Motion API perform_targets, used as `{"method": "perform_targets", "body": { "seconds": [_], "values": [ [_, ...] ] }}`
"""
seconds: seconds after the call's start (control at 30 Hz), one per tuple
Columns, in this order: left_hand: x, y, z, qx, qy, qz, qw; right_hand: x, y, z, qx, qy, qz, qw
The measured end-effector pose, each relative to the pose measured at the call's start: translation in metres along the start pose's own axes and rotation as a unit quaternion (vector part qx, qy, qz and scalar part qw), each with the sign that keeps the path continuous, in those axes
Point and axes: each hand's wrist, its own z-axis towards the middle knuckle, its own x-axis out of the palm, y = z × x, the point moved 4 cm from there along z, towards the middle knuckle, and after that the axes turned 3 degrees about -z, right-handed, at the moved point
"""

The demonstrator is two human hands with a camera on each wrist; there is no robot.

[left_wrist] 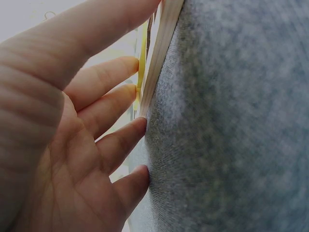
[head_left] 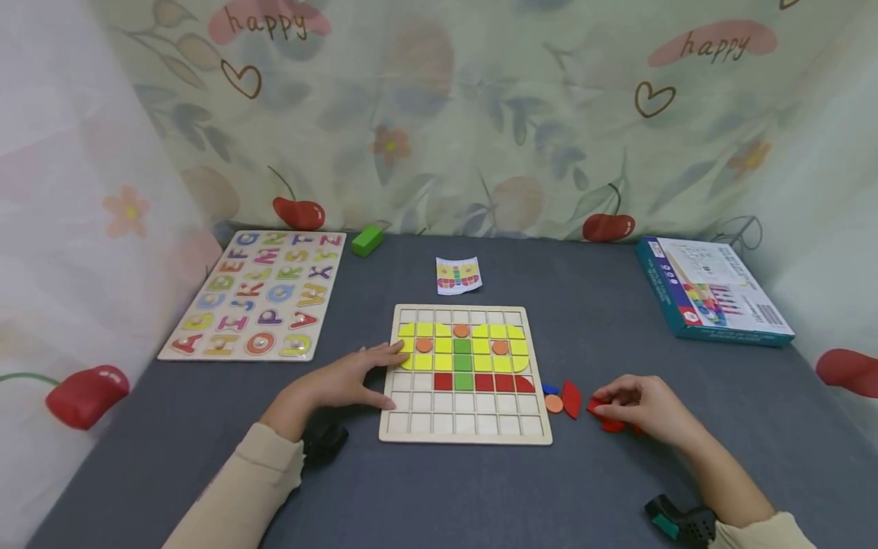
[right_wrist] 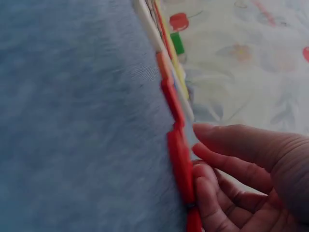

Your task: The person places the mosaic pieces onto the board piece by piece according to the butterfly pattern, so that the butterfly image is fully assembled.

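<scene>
A wooden grid board (head_left: 466, 436) lies flat, with yellow, green, orange and red pieces making a butterfly-like pattern in its upper rows. My left hand (head_left: 353, 375) rests at the board's left edge, fingers extended; in the left wrist view two fingertips touch a yellow piece (left_wrist: 141, 67) on it. To the right of the board, my right hand (head_left: 641, 406) bends its fingers over several red pieces (head_left: 613, 427). In the right wrist view its fingertips are right at the red pile (right_wrist: 181, 164); I cannot tell whether they grip a piece. A red fan-shaped piece (head_left: 571, 399) lies between hand and board.
An orange disc (head_left: 553, 403) and a blue piece (head_left: 549, 389) lie by the board's right edge. Behind the board is a butterfly picture card (head_left: 458, 288). An alphabet board (head_left: 236, 352) and green block (head_left: 367, 241) stand left, a box (head_left: 737, 332) at back right.
</scene>
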Motion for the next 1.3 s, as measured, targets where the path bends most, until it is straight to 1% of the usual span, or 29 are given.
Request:
{"method": "perform_targets", "body": {
  "seconds": [0.13, 0.2, 0.53, 0.63, 0.7, 0.87, 0.97, 1.13, 1.3],
  "values": [
    [0.0, 0.0, 0.0, -0.001, 0.0, 0.0, 1.0, 0.001, -0.006, -0.005, 0.0, -0.029, -0.026, 0.9992],
    [-0.001, 0.0, 0.0, -0.001, 0.0, 0.001, 1.0, 0.001, -0.006, -0.006, -0.002, -0.037, -0.039, 0.9986],
    [-0.001, -0.001, -0.001, -0.003, 0.001, 0.008, 1.0, 0.008, -0.006, -0.004, -0.012, -0.044, -0.06, 0.9972],
    [-0.001, -0.001, -0.002, -0.001, 0.0, 0.007, 1.0, 0.009, -0.003, -0.003, -0.022, -0.033, -0.057, 0.9976],
    [-0.002, -0.002, -0.002, 0.002, 0.0, 0.007, 1.0, 0.009, -0.002, -0.001, -0.019, -0.021, -0.043, 0.9987],
    [-0.001, -0.003, -0.002, 0.01, 0.0, 0.007, 0.9999, 0.009, 0.0, 0.002, 0.01, 0.021, -0.009, 0.9997],
    [-0.002, -0.004, -0.002, 0.007, 0.0, 0.001, 1.0, 0.008, 0.001, 0.006, 0.022, 0.038, 0.001, 0.999],
    [-0.002, -0.005, -0.003, 0.004, -0.002, 0.002, 1.0, 0.004, 0.01, 0.015, 0.014, 0.049, 0.023, 0.9984],
    [0.0, -0.004, -0.002, 0.004, -0.003, 0.003, 1.0, 0.006, 0.023, 0.03, -0.001, 0.061, 0.037, 0.9975]
  ]
}}
